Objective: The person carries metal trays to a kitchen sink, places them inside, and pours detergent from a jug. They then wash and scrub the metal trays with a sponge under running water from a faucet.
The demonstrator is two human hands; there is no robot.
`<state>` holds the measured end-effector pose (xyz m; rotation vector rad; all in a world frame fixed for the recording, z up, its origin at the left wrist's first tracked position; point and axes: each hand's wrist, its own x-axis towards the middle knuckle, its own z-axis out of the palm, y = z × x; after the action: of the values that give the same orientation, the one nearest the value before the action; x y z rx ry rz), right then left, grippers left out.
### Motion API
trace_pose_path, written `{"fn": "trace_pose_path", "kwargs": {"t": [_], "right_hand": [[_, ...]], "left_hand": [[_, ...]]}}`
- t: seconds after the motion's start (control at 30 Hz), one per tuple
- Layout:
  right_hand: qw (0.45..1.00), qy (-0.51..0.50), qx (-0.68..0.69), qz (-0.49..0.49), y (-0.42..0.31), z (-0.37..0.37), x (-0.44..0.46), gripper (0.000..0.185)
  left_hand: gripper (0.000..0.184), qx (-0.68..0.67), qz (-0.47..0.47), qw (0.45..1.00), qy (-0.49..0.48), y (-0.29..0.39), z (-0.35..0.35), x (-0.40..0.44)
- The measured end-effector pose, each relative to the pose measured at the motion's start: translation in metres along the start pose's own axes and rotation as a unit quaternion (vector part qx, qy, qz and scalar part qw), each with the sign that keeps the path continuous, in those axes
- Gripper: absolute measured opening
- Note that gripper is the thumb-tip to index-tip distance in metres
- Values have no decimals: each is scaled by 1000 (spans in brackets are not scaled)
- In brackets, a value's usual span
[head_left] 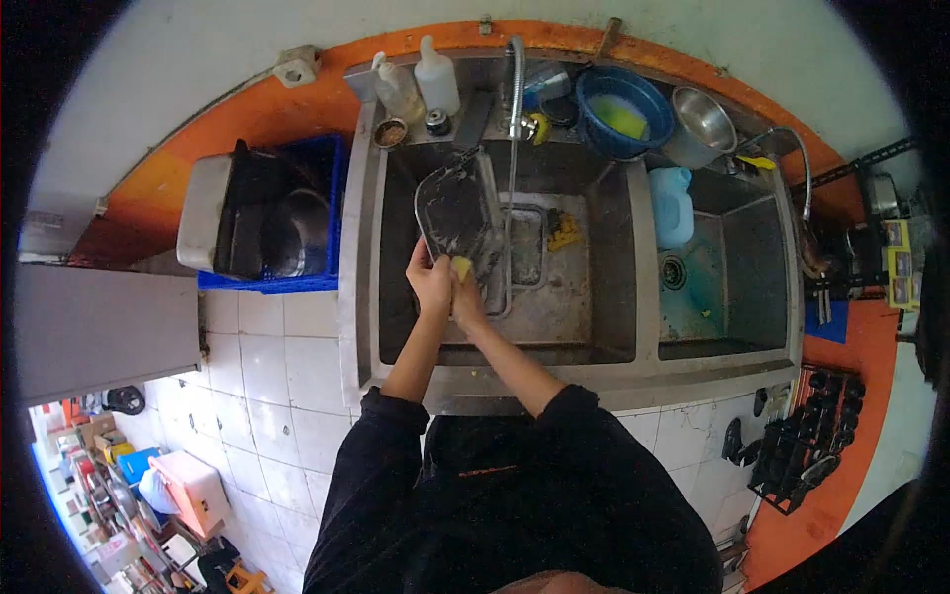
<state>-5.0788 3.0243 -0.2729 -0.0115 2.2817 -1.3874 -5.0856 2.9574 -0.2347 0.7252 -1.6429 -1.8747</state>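
My left hand [428, 279] is closed on the near edge of a rectangular metal pan [457, 208], which is tilted up in the large sink basin. White suds streak the pan's inside. Close beside it, my right hand [466, 299] is closed on a yellow sponge [461, 266] at the pan's near rim. Another metal pan [527, 282] lies on the basin floor to the right, partly hidden behind the held one. A yellow scrap [563, 230], perhaps a cloth or scrubber, rests on the basin floor.
A tap [516, 89] stands over the large basin. Behind are pump bottles [436, 79], a blue tub [623, 114] and a steel pot [703, 124]. A light-blue jug [672, 208] stands in the smaller basin. Left, a blue crate [336, 213] holds large pans.
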Motion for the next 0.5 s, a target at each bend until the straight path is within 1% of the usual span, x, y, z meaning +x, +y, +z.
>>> {"fn": "trace_pose_path", "kwargs": {"t": [0.03,0.07,0.1,0.13,0.17,0.2,0.27,0.3,0.33,0.4,0.47,0.5], "right_hand": [[982,-55,175,51,-15,-9,-10,55],[927,-108,345,98,-25,-16,-16,62],[928,-104,345,94,-26,-23,-19,62],[895,-124,415,106,-25,-31,-21,61],[856,-143,483,118,-23,-37,-26,60],[857,-143,481,117,-27,-44,-33,60],[780,-86,612,96,-33,-57,-50,54],[708,-98,690,114,9,-46,-41,49],[712,-100,685,114,22,-50,-36,49],[708,-13,671,221,40,-66,-24,42],[716,-27,658,232,70,-99,-8,32],[732,-61,636,237,89,-120,-6,24]], "left_hand": [[34,29,-23,999,1,5,4,-2],[34,25,-20,999,-4,14,11,-7],[34,1,-20,999,-35,26,21,-15],[36,-23,-22,997,-63,30,26,-23],[45,-66,-45,991,-112,27,25,-28],[54,-100,-87,980,-152,46,35,-38],[55,-168,-154,960,-165,33,55,-46],[55,-174,-153,959,-163,17,57,-45],[55,-174,-223,946,-156,-6,57,-45],[55,-177,-288,929,-151,-13,56,-38],[54,-208,-181,929,-249,-2,27,-26],[56,-87,-142,964,-210,2,8,-15]]}}
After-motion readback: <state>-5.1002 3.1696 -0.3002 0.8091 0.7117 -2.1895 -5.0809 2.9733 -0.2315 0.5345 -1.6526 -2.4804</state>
